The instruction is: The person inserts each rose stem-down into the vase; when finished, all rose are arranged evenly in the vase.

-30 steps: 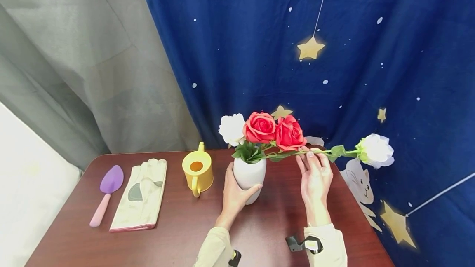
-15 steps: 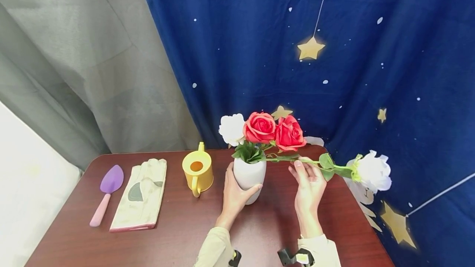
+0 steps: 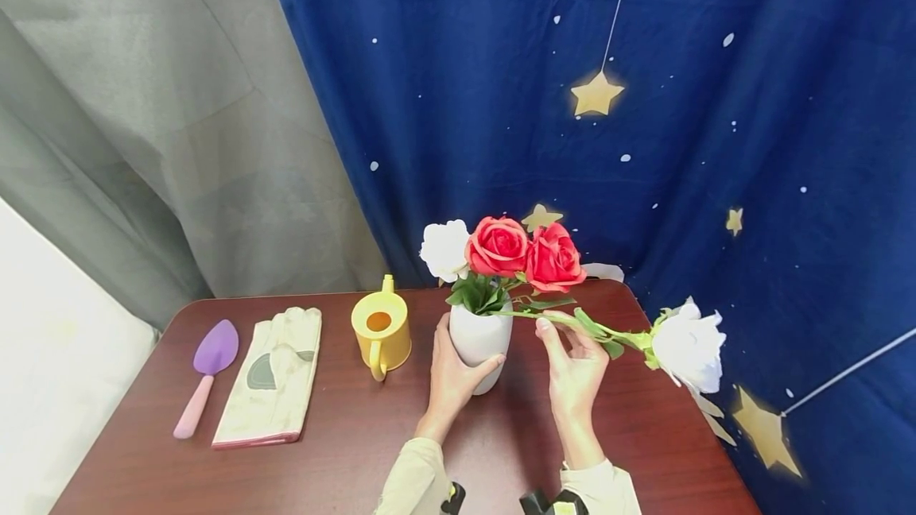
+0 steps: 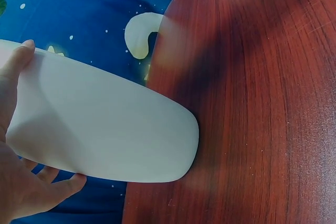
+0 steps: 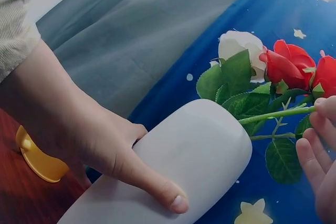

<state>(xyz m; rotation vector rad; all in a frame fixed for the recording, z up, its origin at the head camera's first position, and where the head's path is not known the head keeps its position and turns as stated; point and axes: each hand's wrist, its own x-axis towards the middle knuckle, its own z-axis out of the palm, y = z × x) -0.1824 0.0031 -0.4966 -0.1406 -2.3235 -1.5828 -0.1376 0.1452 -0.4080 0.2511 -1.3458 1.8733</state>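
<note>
A white vase (image 3: 481, 344) stands on the table, and my left hand (image 3: 454, 368) grips its side with the thumb across the front. In the left wrist view the vase (image 4: 110, 124) reaches down to the wood. One white rose (image 3: 445, 250) and two red roses (image 3: 498, 246) rise from its mouth above green leaves. To the right, my right hand (image 3: 576, 368) pinches the green stem (image 5: 278, 114) of another white rose (image 3: 688, 346), whose head leans out to the right. That stem runs to the vase mouth; its lower end is hidden.
A yellow watering can (image 3: 382, 332) stands left of the vase. Farther left lie folded cream gloves (image 3: 275, 376) and a purple trowel (image 3: 215, 348) with a pink handle. Behind the table (image 3: 343, 467) hang a grey curtain (image 3: 215, 141) and a blue star-patterned curtain (image 3: 487, 86).
My right hand has moved left and down toward the vase with the white rose's stem, and the rose head has dropped lower and shifted left. My left hand stays on the vase.
</note>
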